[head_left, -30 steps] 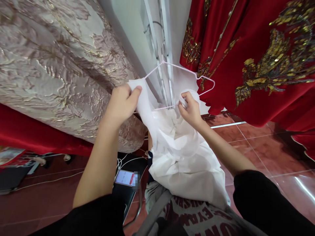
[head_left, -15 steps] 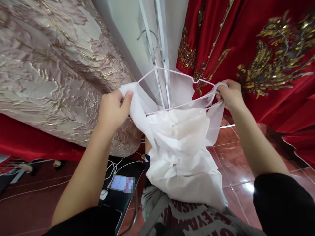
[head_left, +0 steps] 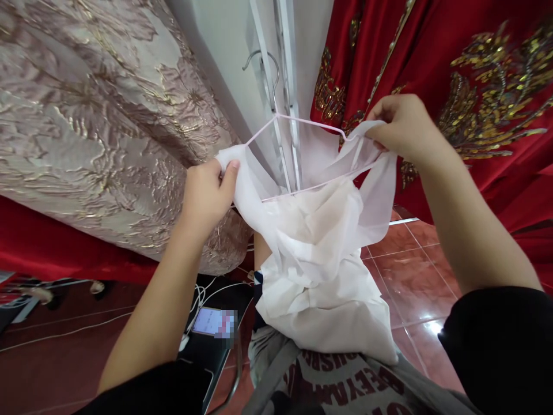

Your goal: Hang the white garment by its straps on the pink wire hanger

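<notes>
A sheer white garment (head_left: 319,248) hangs from a thin pale pink hanger (head_left: 302,124) whose metal hook (head_left: 264,63) points up along a white frame. My left hand (head_left: 207,193) is closed on the garment's left shoulder, at the hanger's left end. My right hand (head_left: 400,124) is closed on the right shoulder strap, lifted over the hanger's right end. The garment's lower folds bunch down toward my lap.
A pink-and-gold brocade dress (head_left: 86,115) fills the left; a red dress with gold embroidery (head_left: 466,86) hangs at the right. A white post (head_left: 283,69) runs between them. A lit phone (head_left: 209,321) and white cables (head_left: 64,331) lie on the red tiled floor (head_left: 415,276).
My right hand left the hanger's bottom bar, went out to its right end and then rose with the strap. My left hand kept its hold.
</notes>
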Tool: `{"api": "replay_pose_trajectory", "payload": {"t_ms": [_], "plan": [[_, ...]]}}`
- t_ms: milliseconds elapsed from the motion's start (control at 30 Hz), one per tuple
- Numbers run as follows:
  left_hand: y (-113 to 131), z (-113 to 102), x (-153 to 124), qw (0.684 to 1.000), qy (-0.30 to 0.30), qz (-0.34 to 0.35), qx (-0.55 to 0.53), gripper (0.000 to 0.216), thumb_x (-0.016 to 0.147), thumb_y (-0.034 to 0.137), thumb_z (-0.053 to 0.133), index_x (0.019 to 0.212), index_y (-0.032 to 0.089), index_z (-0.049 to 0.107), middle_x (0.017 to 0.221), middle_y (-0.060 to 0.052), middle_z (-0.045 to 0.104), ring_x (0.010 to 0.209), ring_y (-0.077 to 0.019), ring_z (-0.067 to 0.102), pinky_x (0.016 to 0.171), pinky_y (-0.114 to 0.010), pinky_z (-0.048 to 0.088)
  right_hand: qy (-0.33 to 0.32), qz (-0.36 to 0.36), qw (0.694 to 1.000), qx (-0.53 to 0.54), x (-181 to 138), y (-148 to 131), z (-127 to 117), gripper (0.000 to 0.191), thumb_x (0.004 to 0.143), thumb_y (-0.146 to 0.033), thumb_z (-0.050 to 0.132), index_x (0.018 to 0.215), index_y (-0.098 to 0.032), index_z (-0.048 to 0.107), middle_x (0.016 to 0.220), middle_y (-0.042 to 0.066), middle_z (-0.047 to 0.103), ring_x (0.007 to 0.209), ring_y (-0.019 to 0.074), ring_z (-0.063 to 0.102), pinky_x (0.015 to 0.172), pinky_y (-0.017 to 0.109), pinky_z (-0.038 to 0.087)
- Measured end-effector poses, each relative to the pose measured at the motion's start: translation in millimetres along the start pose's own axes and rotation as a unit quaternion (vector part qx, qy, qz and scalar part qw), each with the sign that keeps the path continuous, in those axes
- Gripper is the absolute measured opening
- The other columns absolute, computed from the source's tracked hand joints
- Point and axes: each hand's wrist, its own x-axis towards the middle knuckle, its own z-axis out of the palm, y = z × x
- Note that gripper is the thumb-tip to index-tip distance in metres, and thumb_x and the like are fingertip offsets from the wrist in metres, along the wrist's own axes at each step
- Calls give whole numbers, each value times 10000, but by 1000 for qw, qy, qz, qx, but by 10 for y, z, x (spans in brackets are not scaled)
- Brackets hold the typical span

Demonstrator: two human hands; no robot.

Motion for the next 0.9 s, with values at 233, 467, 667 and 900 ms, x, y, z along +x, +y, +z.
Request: {"api": "replay_pose_trajectory", "payload": {"t_ms": [233,467,667,900], "plan": [[-122,97,-10,997,21,3,-80,334,898,361,722,657,205,551,536,12,452,552,-160,388,586,-310,295,-76,-80,969,223,-291,-85,301,328,767,116,726,843,-198,665,775,-14,668,781,149,658,870,336,595],[-263,220,-113,968,11,-54,-245,251,739,267,875,919,196,715,928,-74,687,838,-249,675,719,-314,555,-346,-129,924,101,-749,279,193,341,662,-260,986,953,-260,808,912,43,764,766,213,682,776,374,587],[-100,386,-328,963,94,-48,-249,618,717,186,903,1228,218,558,1314,-126,581,1033,-263,678,856,-361,588,-274,-251,926,68,-681,305,791,253,976,-364,643,1146,-222,765,1144,91,782,1022,248,737,947,440,603],[-380,910,-829,953,128,-120,-248,581,795,389,856,1223,237,492,1298,-128,574,1112,-247,647,920,-353,553,-171,-339,925,-18,-481,715,1537,323,972,-258,560,1255,-210,708,1358,156,711,1292,334,628,1153,588,466]]}}
